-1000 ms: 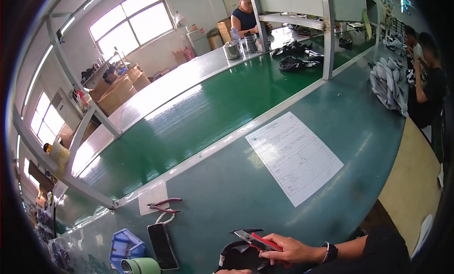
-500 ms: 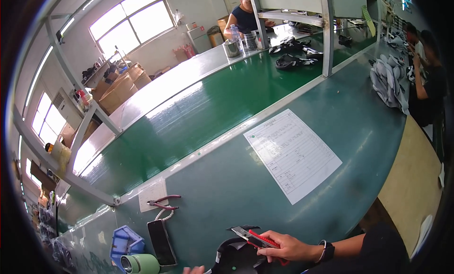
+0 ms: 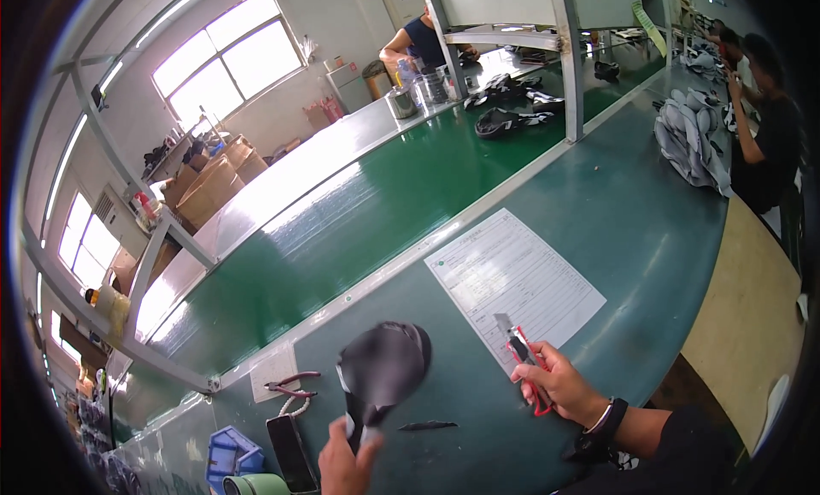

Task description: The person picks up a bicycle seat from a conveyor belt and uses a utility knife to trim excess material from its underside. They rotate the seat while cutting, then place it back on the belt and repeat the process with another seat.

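My left hand [image 3: 348,461] grips the narrow end of a black shoe upper [image 3: 384,363], its wide rounded part raised over the table and smeared by motion. In my right hand [image 3: 559,386] is a red utility knife [image 3: 523,351], its blade out and pointing up and away, over the near edge of a printed sheet [image 3: 517,281]. A thin dark scrap strip [image 3: 429,426] lies on the green table between my hands.
Left of my left hand are a black phone [image 3: 291,452], a blue plastic bin [image 3: 232,457], a green cup [image 3: 254,485] and nippers [image 3: 292,382]. Metal posts [image 3: 565,68] rise beyond the table edge. Grey pieces [image 3: 690,140] are piled far right, near other people.
My left hand has come into view, lifting the black shoe upper up and leftward. My right hand has moved right with the knife, whose blade now points upward. The dark strip lies exposed.
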`<state>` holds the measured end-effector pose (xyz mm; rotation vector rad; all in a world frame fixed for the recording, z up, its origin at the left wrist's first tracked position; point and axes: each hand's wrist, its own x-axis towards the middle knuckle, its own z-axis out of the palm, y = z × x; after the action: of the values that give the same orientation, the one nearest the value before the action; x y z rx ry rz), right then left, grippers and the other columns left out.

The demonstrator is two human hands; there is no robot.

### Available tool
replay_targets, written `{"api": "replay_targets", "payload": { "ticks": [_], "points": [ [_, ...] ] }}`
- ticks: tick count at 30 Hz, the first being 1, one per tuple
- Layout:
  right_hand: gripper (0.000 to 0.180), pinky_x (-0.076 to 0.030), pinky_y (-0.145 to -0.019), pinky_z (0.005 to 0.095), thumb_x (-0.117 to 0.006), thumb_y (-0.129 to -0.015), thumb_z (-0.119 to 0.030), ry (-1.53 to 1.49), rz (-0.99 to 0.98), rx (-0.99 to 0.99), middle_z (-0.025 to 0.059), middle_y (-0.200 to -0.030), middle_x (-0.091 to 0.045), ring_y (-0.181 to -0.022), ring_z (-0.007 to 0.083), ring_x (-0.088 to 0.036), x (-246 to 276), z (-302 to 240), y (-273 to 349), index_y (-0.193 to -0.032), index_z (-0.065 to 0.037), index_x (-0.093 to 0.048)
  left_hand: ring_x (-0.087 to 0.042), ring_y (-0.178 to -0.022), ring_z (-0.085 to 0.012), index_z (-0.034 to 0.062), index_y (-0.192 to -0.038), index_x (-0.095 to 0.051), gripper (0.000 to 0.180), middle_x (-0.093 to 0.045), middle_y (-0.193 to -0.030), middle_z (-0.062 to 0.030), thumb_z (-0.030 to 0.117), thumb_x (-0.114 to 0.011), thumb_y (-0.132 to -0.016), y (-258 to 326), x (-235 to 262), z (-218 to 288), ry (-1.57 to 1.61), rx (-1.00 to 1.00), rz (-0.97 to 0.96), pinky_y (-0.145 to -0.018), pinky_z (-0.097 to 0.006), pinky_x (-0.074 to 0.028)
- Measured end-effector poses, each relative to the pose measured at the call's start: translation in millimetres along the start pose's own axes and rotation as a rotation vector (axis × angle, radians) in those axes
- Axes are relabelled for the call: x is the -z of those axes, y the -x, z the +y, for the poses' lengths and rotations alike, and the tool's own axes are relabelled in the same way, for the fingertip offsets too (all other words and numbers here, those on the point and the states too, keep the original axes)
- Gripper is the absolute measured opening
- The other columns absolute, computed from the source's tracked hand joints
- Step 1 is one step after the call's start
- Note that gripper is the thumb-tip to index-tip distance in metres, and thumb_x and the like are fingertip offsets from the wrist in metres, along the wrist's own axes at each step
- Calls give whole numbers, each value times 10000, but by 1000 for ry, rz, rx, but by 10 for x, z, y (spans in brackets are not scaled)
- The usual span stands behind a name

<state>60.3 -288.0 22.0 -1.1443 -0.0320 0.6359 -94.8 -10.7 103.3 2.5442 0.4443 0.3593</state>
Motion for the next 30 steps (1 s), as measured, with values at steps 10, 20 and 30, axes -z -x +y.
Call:
{"api": "replay_targets", "payload": {
  "ticks": [10,20,30],
  "points": [
    [344,-504,-583,230,-620,-949,-146,36,-51,-74,75,-916,-632,-651,79,-589,-7,-74,37,-1228,-30,-456,-487,-1229,-343,-124,-1368,-368,711,-501,-1311,-270,299,-663,-877,-1765,-768,-757,414,370,202,-1058,-367,-350],
    [358,-493,-575,228,-609,-960,-166,43,-98,-33,78,-937,-629,-667,82,-583,3,-17,24,-1234,-9,-441,-284,-1422,-334,97,-1472,-365,804,-414,-1472,-203,435,-702,-825,-2006,-1070,-1081,124,67,140,-1124,-460,-224],
    [367,-477,-522,225,-618,-943,-157,362,59,53,64,-877,-654,-610,84,-583,29,-307,-175,-1251,-27,-464,-300,-1420,-312,250,-1261,-634,470,-430,-1482,-139,458,-647,-840,-1939,-1055,-1084,-131,-7,54,-1134,-458,-168]
  ]
}}
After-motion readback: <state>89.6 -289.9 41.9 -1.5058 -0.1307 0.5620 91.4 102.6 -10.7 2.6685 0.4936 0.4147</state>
